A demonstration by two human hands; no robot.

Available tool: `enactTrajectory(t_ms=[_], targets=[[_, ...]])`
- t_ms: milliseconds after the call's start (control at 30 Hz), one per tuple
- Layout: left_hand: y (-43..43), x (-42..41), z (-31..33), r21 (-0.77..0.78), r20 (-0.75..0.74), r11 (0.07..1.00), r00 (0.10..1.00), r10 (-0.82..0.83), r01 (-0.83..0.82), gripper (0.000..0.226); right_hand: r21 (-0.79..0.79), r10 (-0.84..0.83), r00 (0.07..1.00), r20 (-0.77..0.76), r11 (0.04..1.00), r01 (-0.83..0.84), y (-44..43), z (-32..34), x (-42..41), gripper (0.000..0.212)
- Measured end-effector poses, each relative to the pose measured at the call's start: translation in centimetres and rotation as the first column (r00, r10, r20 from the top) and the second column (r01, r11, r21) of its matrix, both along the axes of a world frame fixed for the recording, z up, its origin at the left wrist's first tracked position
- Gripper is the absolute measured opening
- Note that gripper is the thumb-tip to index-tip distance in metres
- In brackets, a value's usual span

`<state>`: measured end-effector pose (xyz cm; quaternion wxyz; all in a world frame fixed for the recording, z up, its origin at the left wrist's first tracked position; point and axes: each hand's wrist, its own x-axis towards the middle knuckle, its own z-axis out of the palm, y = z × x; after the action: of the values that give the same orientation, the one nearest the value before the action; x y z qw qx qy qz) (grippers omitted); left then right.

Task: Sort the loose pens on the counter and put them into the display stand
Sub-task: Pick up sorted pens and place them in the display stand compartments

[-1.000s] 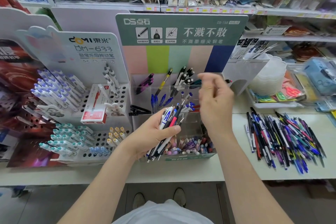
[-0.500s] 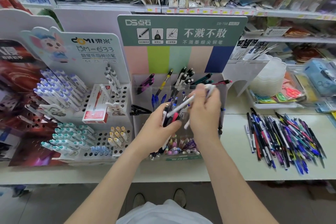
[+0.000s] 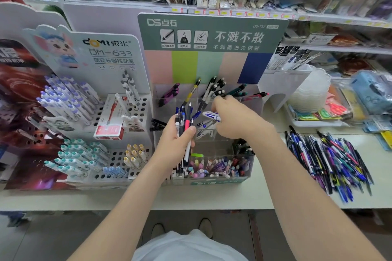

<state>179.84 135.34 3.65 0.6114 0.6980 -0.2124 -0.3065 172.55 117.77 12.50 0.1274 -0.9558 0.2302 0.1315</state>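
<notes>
My left hand (image 3: 175, 144) grips a bundle of pens (image 3: 184, 133), black, white, blue and one pink, held upright in front of the clear display stand (image 3: 212, 179). My right hand (image 3: 235, 121) is just to the right of it, over the stand's middle row, pinching a white pen with a blue cap (image 3: 211, 115) that points left into a compartment holding similar white pens. The stand's back row holds purple, yellow, black and teal pens; its front row holds small pastel items. A loose pile of pens (image 3: 326, 161) lies on the white counter (image 3: 265, 197) to the right.
A white DOMI peg display (image 3: 89, 133) with blue, teal and yellow pens stands left of the stand, a red box on it. Trays and packaged goods sit at the back right, with stocked shelves behind. The counter edge runs along the front, above my shoes.
My right hand came back from the back row, took a white pen from the bundle and moved down-right over the middle compartments. The left hand turned its bundle more upright.
</notes>
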Motion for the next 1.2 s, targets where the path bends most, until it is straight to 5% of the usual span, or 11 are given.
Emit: enactTrajectory(t_ms=[67, 267, 567, 767, 900, 1067, 1200], targets=[[-0.2, 0.1, -0.1, 0.0, -0.015, 1.0, 1.0, 0.007, -0.007, 0.007, -0.062, 0.04, 0.997, -0.06, 0.997, -0.043, 0.3, 0.7, 0.9, 0.018], [-0.3, 0.2, -0.5, -0.019, -0.055, 1.0, 0.998, 0.015, -0.016, 0.01, -0.295, 0.133, 0.989, -0.063, 0.944, -0.146, 0.6, 1.3, 1.8, 0.035], [-0.7, 0.2, -0.1, -0.007, -0.107, 1.0, 0.994, 0.019, -0.019, 0.021, -0.319, 0.131, 0.988, -0.077, 0.936, -0.149, 0.6, 2.2, 1.7, 0.041], [-1.4, 0.5, -0.4, 0.016, -0.119, 1.0, 0.993, -0.008, 0.01, 0.027, -0.024, -0.157, 0.986, 0.049, 0.987, 0.159, -0.9, 0.6, -0.9, 0.05], [-2.1, 0.5, -0.5, 0.031, -0.086, 0.999, 0.996, -0.032, 0.035, 0.025, 0.165, -0.27, 0.962, -0.035, 0.948, 0.272, 0.7, -1.4, -2.2, 0.069], [-2.4, 0.7, -0.4, 0.003, -0.113, 1.0, 0.994, -0.005, 0.005, 0.053, 0.211, -0.428, 0.901, 0.077, 0.89, 0.404, 1.3, -4.2, -0.4, 0.044], [-1.8, 1.0, -0.4, -0.038, -0.084, 0.995, 0.993, 0.087, -0.091, 0.026, 0.355, -0.403, 0.887, 0.226, 0.882, 0.311, 1.7, -4.8, 0.8, 0.047]])
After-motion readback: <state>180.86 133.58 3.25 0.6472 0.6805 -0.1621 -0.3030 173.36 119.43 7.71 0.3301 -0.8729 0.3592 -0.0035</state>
